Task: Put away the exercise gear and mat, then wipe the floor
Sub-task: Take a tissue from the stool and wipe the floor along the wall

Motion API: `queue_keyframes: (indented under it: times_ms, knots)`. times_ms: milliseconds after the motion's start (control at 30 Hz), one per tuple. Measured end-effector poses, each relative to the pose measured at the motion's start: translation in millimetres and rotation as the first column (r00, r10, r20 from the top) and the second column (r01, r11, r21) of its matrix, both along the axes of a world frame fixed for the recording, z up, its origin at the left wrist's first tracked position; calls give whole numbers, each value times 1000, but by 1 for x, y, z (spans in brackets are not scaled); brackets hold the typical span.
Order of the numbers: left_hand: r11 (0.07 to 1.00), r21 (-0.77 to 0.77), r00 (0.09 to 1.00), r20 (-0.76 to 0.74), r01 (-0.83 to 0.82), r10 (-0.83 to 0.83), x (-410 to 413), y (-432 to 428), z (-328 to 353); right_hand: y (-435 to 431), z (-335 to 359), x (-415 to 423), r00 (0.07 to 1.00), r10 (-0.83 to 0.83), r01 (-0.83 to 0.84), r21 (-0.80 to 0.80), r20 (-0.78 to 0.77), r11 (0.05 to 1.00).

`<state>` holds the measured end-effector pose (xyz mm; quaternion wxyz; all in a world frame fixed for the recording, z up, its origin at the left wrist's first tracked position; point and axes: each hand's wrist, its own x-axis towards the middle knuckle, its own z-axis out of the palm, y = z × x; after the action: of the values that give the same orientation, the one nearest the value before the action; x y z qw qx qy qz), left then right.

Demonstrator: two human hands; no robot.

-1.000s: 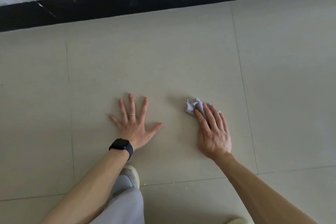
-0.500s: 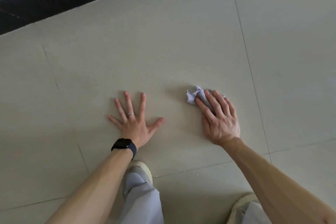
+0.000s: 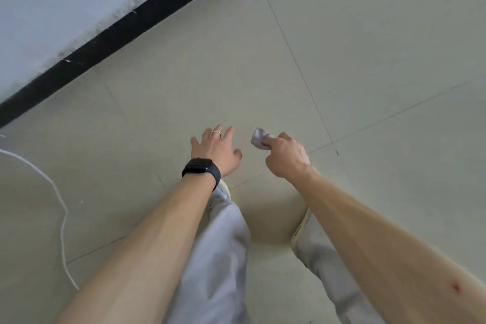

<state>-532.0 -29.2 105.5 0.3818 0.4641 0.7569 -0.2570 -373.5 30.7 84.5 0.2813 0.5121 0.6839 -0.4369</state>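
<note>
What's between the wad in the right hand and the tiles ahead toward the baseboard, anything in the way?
Nothing visible. The right hand grips the crumpled wipe, and the floor up to the black baseboard is bare. The left hand sits beside it to the left, and the white cord lies far left.

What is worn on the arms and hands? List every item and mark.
Both forearms are bare, with no sleeves in view. The left hand has a thin silver ring on one of its fingers, and a black smartwatch with a dark band sits on that wrist. The right hand wears nothing. A small red scratch marks the right forearm.
</note>
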Motion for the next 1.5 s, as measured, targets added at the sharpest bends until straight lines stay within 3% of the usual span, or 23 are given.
queue_keyframes:
  times_ms: [133, 233, 333, 467, 600, 733, 833, 1033, 1233, 1500]
  knots:
    - [991, 60, 992, 17, 123, -124, 33, 17, 103, -18, 112, 47, 974, -209, 214, 62, -86, 975]
    - [969, 101, 973, 29, 225, -229, 51, 43, 207, -11, 222, 82, 920, -336, 377, 226, -200, 898]
    - [922, 248, 947, 53, 296, -318, 75, 75, 327, 0, 345, 121, 813, -443, 574, 395, -378, 717]
    - [775, 501, 889, 22, 386, -457, 122, 125, 470, 14, 490, 183, 695, -469, 718, 552, -545, 424]
    - [619, 642, 821, -27, 452, -570, 191, 171, 576, 12, 600, 255, 547, -493, 810, 578, -677, 104]
    - [456, 735, 740, -92, 502, -666, 295, 199, 656, -12, 679, 346, 387, -483, 866, 490, -785, -103]
    - [352, 782, 667, -106, 514, -738, 390, 209, 701, -32, 712, 425, 345, -456, 828, 495, -820, -264]
    - [135, 860, 478, -137, 492, -868, 588, 205, 777, -83, 767, 590, 392, -466, 647, 597, -794, -474]
    - [-10, 895, 356, -188, 446, -916, 733, 206, 841, -116, 813, 720, 425, -510, 464, 664, -748, -587]
    - [-163, 908, 210, -259, 387, -943, 892, 246, 877, -88, 852, 873, 434, -561, 332, 704, -705, -628]
